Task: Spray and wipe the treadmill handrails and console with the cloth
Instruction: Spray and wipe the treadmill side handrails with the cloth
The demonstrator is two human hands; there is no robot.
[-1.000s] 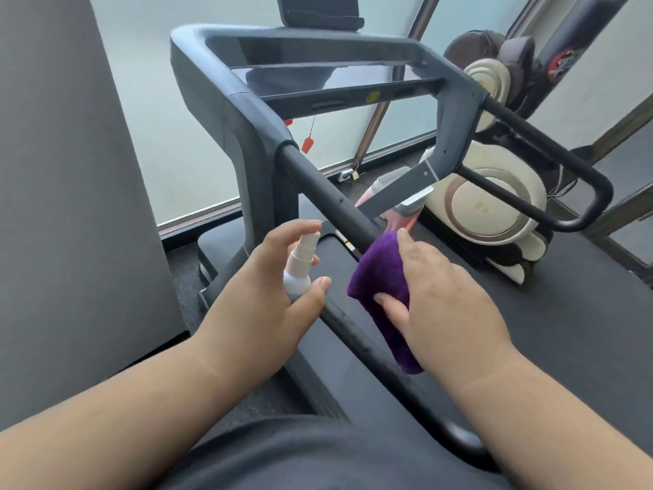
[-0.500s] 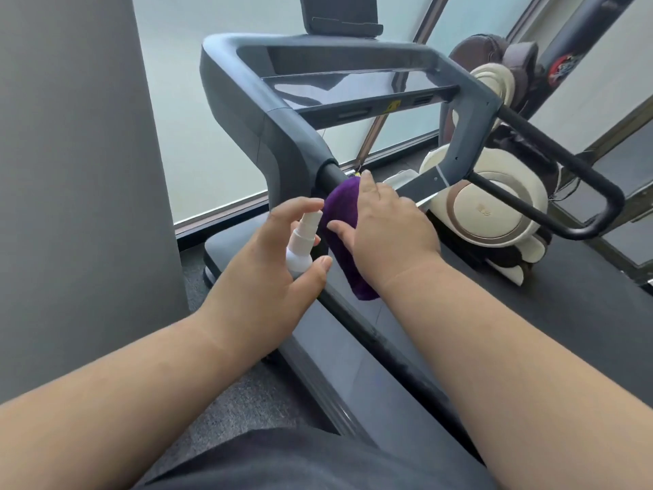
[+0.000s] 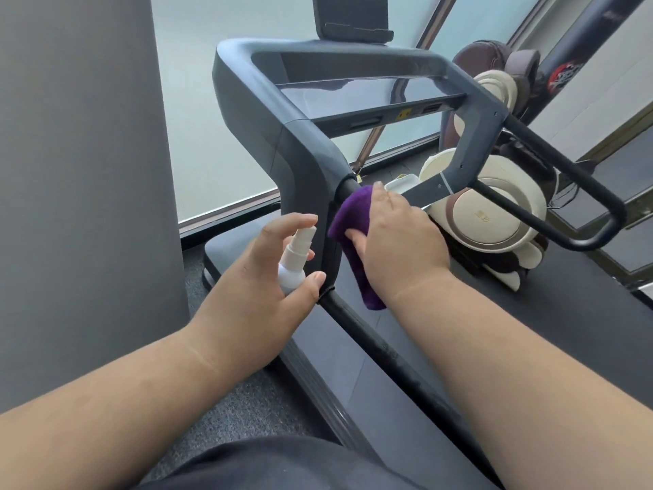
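Note:
A grey treadmill stands ahead, its glossy console (image 3: 360, 90) spanning the top of the frame. The black left handrail (image 3: 374, 344) slopes down from the grey upright toward me. My right hand (image 3: 395, 238) presses a purple cloth (image 3: 349, 221) around the upper end of that handrail, just below the joint with the upright. The cloth's tail hangs down beside the rail. My left hand (image 3: 261, 288) holds a small white spray bottle (image 3: 295, 259) upright to the left of the rail, index finger above the nozzle. The right handrail (image 3: 562, 178) loops out at the far right.
A grey wall (image 3: 77, 171) stands close on the left. Frosted glass panels (image 3: 219, 118) lie behind the treadmill. A cream and brown massage chair (image 3: 494, 206) sits right of the console. The dark treadmill deck (image 3: 530, 313) stretches below.
My right hand slid the purple cloth up the left handrail from its middle to the top end by the upright. The left hand kept hold of the spray bottle. My view moved closer.

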